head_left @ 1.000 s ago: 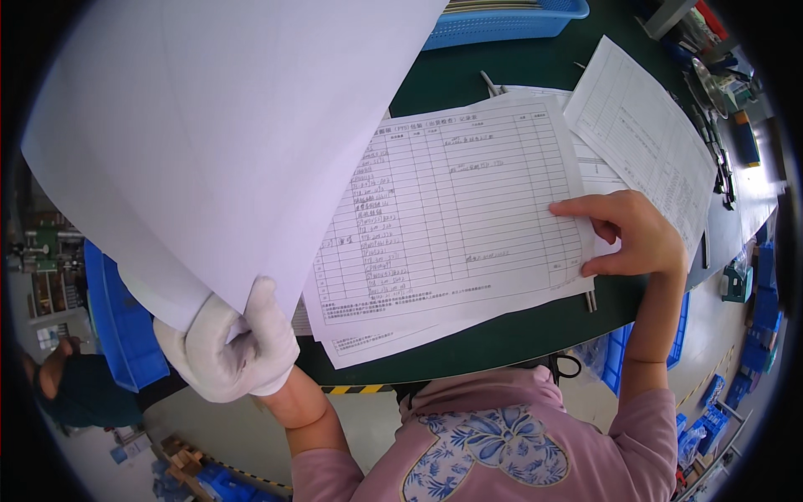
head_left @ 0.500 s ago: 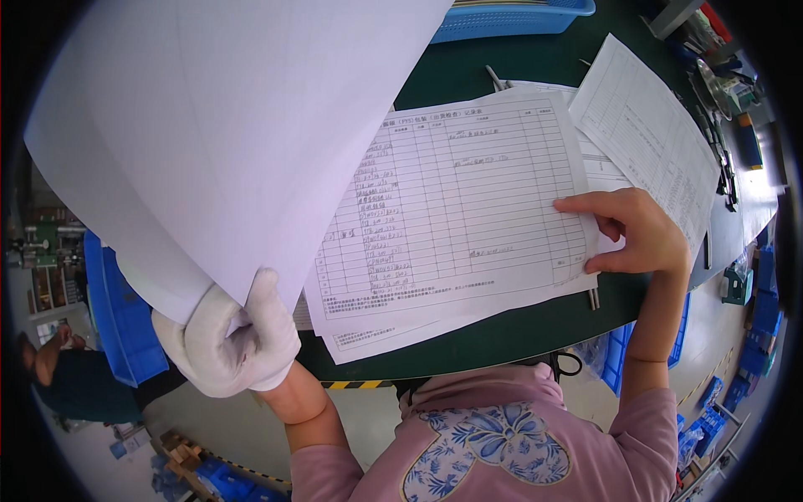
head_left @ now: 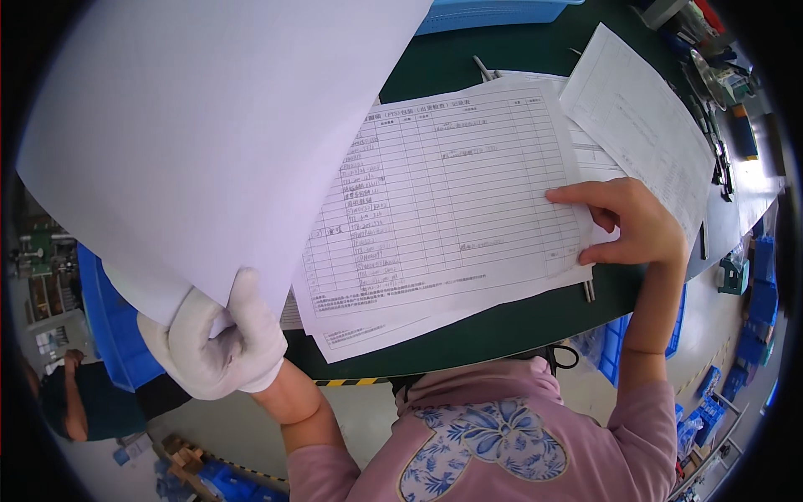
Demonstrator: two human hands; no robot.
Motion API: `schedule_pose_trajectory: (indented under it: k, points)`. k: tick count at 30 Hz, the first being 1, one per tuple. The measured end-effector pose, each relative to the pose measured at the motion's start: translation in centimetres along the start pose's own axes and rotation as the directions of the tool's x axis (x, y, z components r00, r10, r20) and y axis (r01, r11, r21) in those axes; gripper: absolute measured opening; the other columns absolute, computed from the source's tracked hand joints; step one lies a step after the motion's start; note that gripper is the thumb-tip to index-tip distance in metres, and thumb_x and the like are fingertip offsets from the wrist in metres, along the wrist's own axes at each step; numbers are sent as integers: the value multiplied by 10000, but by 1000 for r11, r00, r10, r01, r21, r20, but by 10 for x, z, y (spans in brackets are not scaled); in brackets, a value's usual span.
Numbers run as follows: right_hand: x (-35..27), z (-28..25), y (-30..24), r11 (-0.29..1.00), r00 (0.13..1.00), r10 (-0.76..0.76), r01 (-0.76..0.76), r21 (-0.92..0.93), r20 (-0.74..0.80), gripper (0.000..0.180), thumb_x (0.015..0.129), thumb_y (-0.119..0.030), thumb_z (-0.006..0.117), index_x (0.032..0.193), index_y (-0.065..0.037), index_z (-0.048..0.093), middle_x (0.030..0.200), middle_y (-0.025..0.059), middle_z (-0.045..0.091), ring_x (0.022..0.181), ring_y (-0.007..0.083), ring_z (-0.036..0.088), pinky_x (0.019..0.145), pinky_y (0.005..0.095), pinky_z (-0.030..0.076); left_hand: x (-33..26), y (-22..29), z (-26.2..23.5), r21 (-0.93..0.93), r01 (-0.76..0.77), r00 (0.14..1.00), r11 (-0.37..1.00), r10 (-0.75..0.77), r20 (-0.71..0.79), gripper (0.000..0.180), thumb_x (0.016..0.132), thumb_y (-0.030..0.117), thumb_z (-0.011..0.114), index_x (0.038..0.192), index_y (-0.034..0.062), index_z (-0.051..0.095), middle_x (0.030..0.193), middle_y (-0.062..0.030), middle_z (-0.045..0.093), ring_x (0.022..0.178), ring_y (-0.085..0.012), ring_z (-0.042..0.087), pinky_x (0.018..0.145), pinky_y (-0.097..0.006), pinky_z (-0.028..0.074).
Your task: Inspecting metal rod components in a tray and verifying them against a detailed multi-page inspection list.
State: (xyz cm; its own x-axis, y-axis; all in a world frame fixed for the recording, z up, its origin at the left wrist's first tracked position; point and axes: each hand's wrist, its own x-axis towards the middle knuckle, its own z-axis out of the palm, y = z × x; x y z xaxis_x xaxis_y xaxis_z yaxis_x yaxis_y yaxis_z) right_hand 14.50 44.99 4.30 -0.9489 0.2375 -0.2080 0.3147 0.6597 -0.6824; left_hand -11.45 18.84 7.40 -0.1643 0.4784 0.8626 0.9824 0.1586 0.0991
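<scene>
My left hand (head_left: 219, 339), in a white glove, grips the lower corner of a large blank white sheet (head_left: 209, 134) lifted up at the left of the view. My bare right hand (head_left: 629, 224) rests with its fingers on the right edge of a printed form with a ruled table (head_left: 443, 201), which lies on top of a small stack of papers on the dark green table (head_left: 502, 322). Another printed sheet (head_left: 644, 121) lies further right, partly under the stack's corner.
A blue bin (head_left: 493, 12) stands at the table's far edge. Tools and small devices (head_left: 719, 84) lie along the right side. Blue crates (head_left: 113, 326) sit on the floor at left, where another person (head_left: 79, 410) is partly visible. More blue bins (head_left: 753, 284) are at right.
The lifted sheet and my left hand have shifted slightly; my right hand stays on the form's right edge. Little else differs.
</scene>
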Motion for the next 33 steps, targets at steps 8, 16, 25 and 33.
schedule_pose_trajectory:
  k: [8, 16, 25, 33]
  points:
    - [0, 1, 0, 1000, 1000, -1, 1, 17, -6, 710, 427, -111, 771, 1115, -100, 597, 607, 33, 523, 448, 110, 377, 462, 221, 313, 2, -4, 2, -73, -70, 997, 995, 69, -18, 155, 658, 8, 712, 748, 21, 587, 820, -94, 509, 539, -116, 482, 398, -180, 272]
    - [1, -1, -6, 999, 999, 34, -34, 6, 6, 671, 455, -111, 750, 1108, -133, 602, 562, 25, 474, 460, 124, 406, 478, 233, 330, 6, -4, 2, -113, -88, 996, 990, 87, -17, 147, 642, -18, 702, 729, 11, 588, 757, -97, 529, 506, -106, 443, 418, -187, 266]
    - [1, -2, -5, 1000, 1000, 21, -21, -4, 6, 661, 458, -113, 751, 1102, -127, 607, 598, 38, 518, 458, 127, 410, 476, 229, 336, 5, -3, 4, -116, -82, 997, 990, 79, -27, 135, 653, -15, 700, 732, 5, 593, 766, -109, 533, 520, -121, 465, 426, -195, 290]
    - [0, -2, -4, 1000, 1000, 22, -22, 18, 1, 606, 501, -67, 738, 1092, -118, 613, 682, 58, 581, 468, 129, 417, 473, 225, 348, 5, 3, -9, -55, -6, 992, 998, 13, 127, 132, 710, -4, 676, 749, -33, 553, 837, -130, 570, 714, -223, 555, 626, -300, 443]
